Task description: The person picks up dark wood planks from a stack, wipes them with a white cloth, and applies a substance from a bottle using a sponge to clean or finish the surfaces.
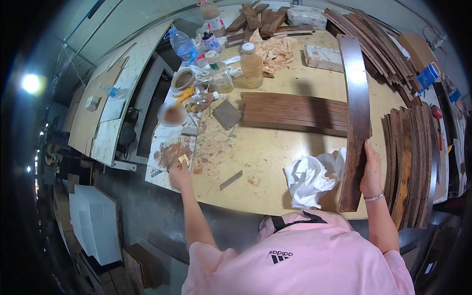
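Right hand (371, 172) grips curved dark plank (355, 118), tilted on table (275, 162); left hand (179, 172) pinches small yellow scraper (184, 159) at brown filler smear (172, 151). Step judged: loading filler. Next needs plank steadied.

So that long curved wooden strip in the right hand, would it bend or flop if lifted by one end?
Probably stiff: the curved wooden strip keeps its arc while the right hand grips only its lower end. It looks thin, so likely light for its length. Being long, it may swing or twist.

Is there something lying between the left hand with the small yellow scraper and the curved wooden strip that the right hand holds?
Yes. A crumpled white cloth lies on the table just left of the curved wooden strip, between it and the left hand.
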### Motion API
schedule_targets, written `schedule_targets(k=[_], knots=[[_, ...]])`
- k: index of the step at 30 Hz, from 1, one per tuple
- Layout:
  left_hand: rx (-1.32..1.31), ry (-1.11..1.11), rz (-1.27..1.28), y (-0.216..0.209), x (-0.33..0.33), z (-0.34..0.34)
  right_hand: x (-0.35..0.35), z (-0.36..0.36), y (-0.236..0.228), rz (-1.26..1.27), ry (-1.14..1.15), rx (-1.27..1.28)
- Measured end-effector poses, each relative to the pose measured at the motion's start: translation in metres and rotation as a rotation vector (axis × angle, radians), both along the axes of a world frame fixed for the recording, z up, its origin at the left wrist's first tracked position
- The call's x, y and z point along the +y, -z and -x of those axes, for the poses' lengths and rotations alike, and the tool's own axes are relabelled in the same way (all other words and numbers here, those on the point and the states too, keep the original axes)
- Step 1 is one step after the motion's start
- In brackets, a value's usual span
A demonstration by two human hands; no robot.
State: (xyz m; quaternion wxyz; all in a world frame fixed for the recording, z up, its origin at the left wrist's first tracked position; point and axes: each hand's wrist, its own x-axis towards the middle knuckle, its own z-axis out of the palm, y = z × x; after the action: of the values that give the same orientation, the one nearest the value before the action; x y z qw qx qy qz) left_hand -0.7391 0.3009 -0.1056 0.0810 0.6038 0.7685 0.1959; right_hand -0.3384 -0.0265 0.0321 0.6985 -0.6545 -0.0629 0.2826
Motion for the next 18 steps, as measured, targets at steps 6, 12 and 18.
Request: schedule_targets(k=[6,12,18], knots=[[0.051,0.026,0.010,-0.002,0.001,-0.003,-0.034,-0.005,0.033,0.192,-0.145,-0.183],[0.227,0.069,-0.122,0.018,0.008,-0.005,-0.046,0.015,0.034,0.309,-0.191,-0.376],[-0.782,0.541,-0.235,-0.026,-0.040,-0.097,-0.064,0.021,0.029,0.387,-0.314,-0.341]])
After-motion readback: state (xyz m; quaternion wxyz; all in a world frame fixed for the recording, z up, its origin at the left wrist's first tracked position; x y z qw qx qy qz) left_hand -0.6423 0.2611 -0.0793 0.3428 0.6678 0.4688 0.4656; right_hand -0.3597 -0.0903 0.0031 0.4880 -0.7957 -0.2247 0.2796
